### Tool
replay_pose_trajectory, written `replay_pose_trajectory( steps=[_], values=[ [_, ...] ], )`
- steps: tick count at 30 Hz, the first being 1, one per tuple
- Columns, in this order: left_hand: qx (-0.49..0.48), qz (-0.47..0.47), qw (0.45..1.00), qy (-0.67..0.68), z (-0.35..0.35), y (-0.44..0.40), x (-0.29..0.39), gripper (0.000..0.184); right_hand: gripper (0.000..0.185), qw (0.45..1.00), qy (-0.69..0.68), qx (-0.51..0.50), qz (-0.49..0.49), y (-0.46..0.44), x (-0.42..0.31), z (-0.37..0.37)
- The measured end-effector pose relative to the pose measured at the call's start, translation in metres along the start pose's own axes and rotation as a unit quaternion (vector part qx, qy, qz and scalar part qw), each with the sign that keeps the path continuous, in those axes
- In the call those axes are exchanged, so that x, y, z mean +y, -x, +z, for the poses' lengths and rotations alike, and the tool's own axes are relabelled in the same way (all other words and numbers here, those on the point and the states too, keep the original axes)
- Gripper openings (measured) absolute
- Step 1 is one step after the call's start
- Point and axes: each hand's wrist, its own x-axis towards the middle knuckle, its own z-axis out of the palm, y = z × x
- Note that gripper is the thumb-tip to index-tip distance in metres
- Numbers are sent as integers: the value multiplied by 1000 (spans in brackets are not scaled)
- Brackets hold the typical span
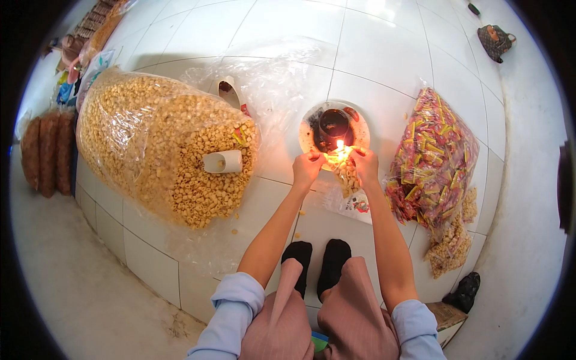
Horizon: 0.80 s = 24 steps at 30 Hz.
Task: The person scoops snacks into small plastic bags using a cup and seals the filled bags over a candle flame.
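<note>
My left hand and my right hand pinch the top edge of a small clear plastic bag, stretched between them. Ring-shaped puffed snacks show in the bag, which hangs below my fingers. Just beyond the bag's edge burns a small flame; its glare hides whether the plastic touches it. The flame stands at the near side of a dark round cup on a stained white plate. Under the bag, a white printed sheet or packet lies on the floor.
A large clear bag of puffed snacks lies at left, a white scoop in its mouth. Another white scoop rests beside it. At right are a bag of red and yellow sachets and small filled snack bags.
</note>
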Motion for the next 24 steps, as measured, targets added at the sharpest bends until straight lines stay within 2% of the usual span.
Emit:
replay_pose_trajectory(
  steps=[9, 14, 18, 24],
  values=[
    [40, 23, 999, -18, 15, -15, -11, 21, 16, 999, 8, 35, -38, -14, 18, -9],
    [41, -7, 999, -23, 21, -14, -3, 20, 17, 997, -23, 54, -54, -18, 22, -15],
    [48, 5, 999, -26, 20, -17, -11, 19, 18, 996, 2, 62, -63, -19, 25, -12],
    [41, -14, 997, 71, 6, -11, -12, 21, 14, 993, 61, 61, -81, -10, 23, 3]
  ],
)
